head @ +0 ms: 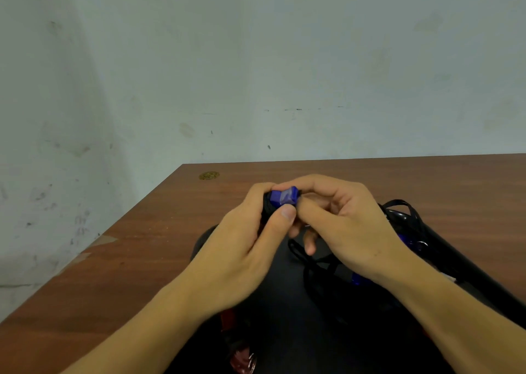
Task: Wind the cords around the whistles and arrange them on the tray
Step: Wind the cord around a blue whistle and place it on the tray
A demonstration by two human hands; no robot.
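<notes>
Above a black tray on the desk, the left hand and right hand both pinch a blue whistle wrapped in black cord. Winding seems nearly finished; next, tuck the loose end and set it down.

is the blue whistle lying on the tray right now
No, both hands, left hand and right hand, hold the blue whistle above the tray.
</notes>
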